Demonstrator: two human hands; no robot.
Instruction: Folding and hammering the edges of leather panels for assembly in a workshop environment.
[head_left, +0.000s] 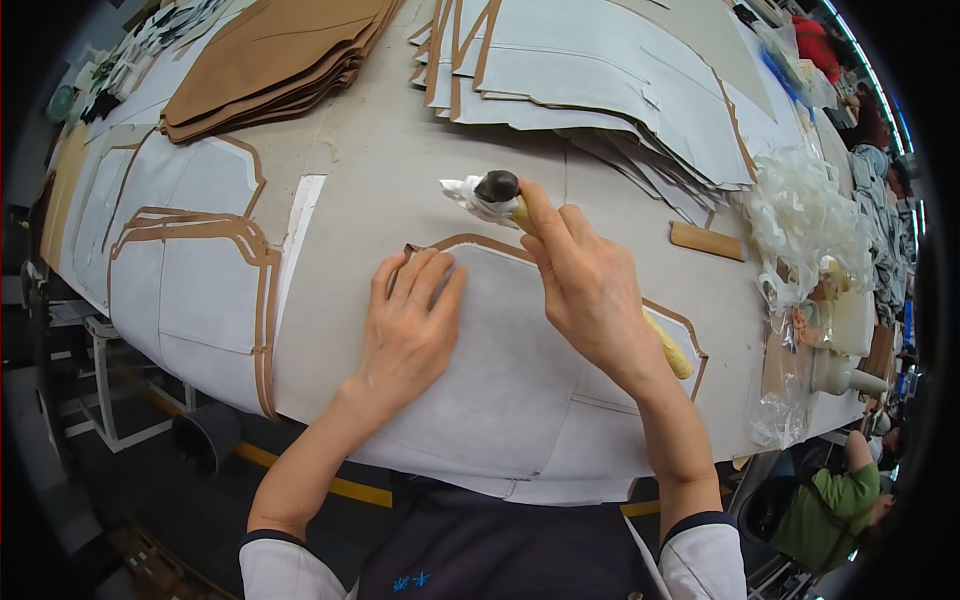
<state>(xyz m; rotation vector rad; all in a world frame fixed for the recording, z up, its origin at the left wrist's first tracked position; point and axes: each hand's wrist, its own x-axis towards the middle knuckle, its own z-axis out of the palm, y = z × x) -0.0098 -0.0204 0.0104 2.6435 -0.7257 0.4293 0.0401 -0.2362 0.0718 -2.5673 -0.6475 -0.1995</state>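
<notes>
My right hand is closed round the yellow handle of a hammer, held above the table. Its dark round head has white wrapping around it and points away from me. Below lies a pale grey-white panel with a brown folded edge along its far side. My left hand rests on that panel, fingers stretched forward and slightly bent, their tips at the brown edge near its far left corner. The hammer head is beyond the edge, apart from my left fingers.
Brown panels are stacked at the far left, and white brown-edged panels at the far middle. More edged panels lie at left. A brown block, plastic bags and a bottle sit at right. A person in green is beyond.
</notes>
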